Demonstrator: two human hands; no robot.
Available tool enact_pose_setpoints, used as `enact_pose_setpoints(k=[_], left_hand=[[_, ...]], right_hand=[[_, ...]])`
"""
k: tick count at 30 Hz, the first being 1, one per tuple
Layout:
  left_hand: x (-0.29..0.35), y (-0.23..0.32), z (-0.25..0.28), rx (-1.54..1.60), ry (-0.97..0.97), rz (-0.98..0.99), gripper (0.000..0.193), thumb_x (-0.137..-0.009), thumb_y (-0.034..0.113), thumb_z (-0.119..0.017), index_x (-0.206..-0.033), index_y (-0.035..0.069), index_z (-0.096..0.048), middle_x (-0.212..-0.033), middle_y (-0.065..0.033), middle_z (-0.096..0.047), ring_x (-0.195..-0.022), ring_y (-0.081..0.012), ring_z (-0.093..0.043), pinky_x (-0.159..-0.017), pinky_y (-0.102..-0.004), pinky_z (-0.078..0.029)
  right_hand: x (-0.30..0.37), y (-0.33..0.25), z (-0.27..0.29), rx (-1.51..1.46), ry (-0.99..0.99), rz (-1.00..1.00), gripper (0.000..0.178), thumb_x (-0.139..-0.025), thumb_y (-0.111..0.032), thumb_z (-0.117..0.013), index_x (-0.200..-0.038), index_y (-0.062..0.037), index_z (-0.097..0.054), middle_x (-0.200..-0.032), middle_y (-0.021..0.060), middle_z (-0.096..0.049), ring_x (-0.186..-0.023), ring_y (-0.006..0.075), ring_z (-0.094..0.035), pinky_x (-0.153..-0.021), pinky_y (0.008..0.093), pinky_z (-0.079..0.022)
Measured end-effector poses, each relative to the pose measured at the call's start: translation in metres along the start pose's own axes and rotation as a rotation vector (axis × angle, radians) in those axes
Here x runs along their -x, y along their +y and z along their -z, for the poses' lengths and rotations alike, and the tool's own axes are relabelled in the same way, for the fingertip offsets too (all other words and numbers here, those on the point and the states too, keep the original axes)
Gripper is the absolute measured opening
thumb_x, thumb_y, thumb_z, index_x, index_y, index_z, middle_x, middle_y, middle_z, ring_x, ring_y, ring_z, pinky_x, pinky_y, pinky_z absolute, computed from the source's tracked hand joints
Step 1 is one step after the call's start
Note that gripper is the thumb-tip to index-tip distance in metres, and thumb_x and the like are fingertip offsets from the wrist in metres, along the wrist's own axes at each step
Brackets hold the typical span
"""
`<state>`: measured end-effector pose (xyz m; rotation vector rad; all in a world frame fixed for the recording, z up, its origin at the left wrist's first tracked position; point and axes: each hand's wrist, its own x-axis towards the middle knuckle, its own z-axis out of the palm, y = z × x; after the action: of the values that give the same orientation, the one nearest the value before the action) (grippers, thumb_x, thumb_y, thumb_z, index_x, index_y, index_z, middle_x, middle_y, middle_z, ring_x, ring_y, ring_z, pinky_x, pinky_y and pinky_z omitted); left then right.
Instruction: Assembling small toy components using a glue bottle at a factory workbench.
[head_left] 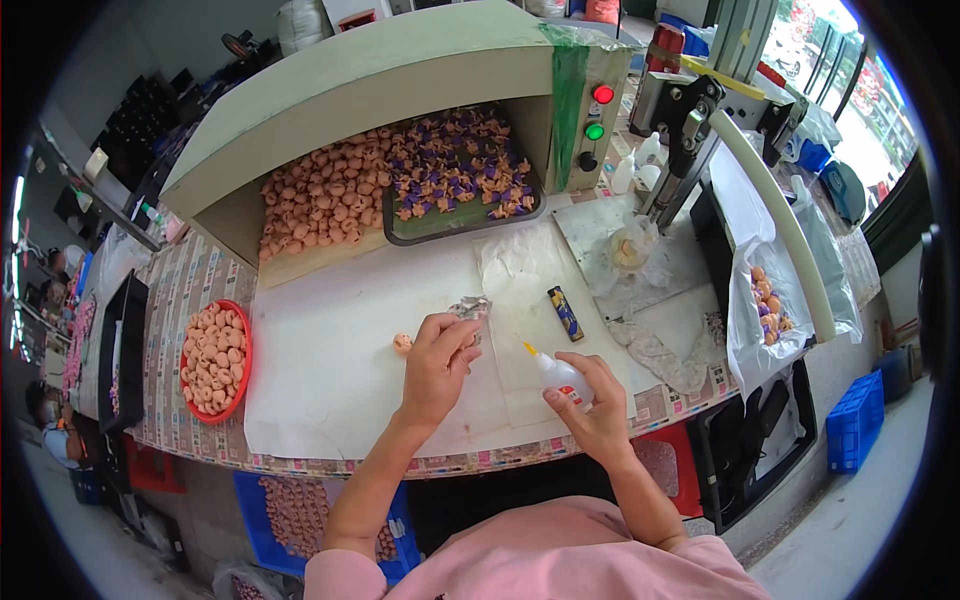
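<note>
Head view: the left hand (436,362) sits over the white sheet (330,370) near the middle of the table (190,290), fingers curled and pinching a small crinkled silvery piece (470,307) at the fingertips. The right hand (592,408), close to the front edge, is wrapped around a white glue bottle (556,371), fingers pressed around its body, the yellow nozzle (527,348) tilted up and left toward the silvery piece without touching it. Just left of the left hand a single small peach figure (402,343) lies on the sheet. A dark lighter (565,312) lies just beyond the bottle, on a clear plastic sheet (520,275).

At the left edge of the table, a red bowl (243,375) is heaped with peach figures. At the back edge stands a pale green box (370,75), open-fronted, with loose peach figures (320,195) on its left and a dark tray (400,232) of purple-and-peach pieces on its right. On the box's right face are a red button (603,94) and a green button (594,131). At the right edge hangs a white bag (750,330) of more pieces.
</note>
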<state>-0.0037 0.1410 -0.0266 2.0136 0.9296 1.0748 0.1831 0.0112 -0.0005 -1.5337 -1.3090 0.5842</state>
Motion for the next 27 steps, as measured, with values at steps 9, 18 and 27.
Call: enact_pose_setpoints(k=[9, 18, 27], left_hand=[[0.02, 0.027, 0.009, 0.241, 0.081, 0.089, 0.035, -0.078, -0.007, -0.069, -0.111, 0.001, -0.061, -0.107, -0.0072, -0.059, -0.094, -0.0155, -0.062, -0.083, -0.0275, -0.052], [0.061, 0.031, -0.011, 1.127, -0.09, 0.645, 0.035, -0.087, 0.005, -0.066, -0.119, 0.005, -0.052, -0.121, -0.0092, -0.055, -0.107, -0.0178, -0.059, -0.091, -0.0317, -0.051], [0.073, 0.016, -0.026, 1.246, -0.086, 0.703, 0.035, -0.09, 0.004, -0.062, -0.123, 0.005, -0.051, -0.121, -0.0098, -0.057, -0.11, -0.0179, -0.057, -0.094, -0.0333, -0.05]], right_hand=[[0.013, -0.012, 0.001, -0.166, 0.08, -0.089, 0.039, -0.073, -0.012, -0.082, -0.102, -0.0011, -0.058, -0.101, 0.0083, -0.058, -0.089, 0.0141, -0.057, -0.077, 0.0267, -0.047], [0.016, -0.01, 0.01, -0.049, 0.089, 0.315, 0.037, -0.067, -0.01, -0.085, -0.095, -0.0031, -0.061, -0.08, 0.0079, -0.058, -0.07, 0.0189, -0.056, -0.06, 0.0298, -0.044], [0.024, 0.004, 0.009, 0.102, 0.098, 0.28, 0.036, -0.07, -0.017, -0.084, -0.096, -0.002, -0.064, -0.077, 0.0095, -0.06, -0.065, 0.0205, -0.057, -0.057, 0.0306, -0.045]])
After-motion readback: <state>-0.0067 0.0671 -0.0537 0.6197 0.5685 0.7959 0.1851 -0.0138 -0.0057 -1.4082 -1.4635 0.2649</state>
